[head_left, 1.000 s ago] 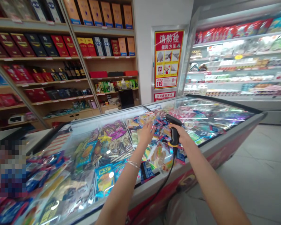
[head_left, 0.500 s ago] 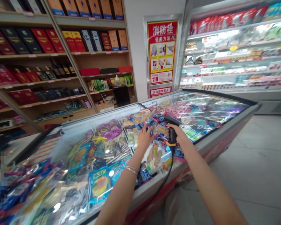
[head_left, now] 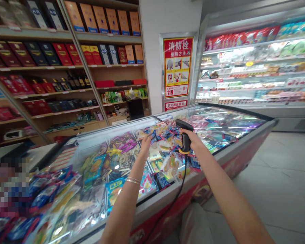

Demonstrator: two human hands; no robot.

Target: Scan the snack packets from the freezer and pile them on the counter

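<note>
A long chest freezer with sliding glass lids stands in front of me, packed with colourful wrapped ice creams. My right hand grips a black corded barcode scanner, held over the open middle section. My left hand reaches into that section, fingers pinched on a small blue-wrapped packet just left of the scanner's head. A thin bracelet sits on my left wrist. The scanner's cable hangs down over the freezer's front edge.
Wooden shelves of boxed bottles and gift boxes fill the wall behind the freezer. A red fire-hydrant notice hangs on a white pillar. An open refrigerated display case runs along the right. Tiled floor lies to the right of the freezer.
My left hand has moved left and lifted a small blue packet out of the pile. The scanner has stayed over the same section. The camera has tilted slightly.
</note>
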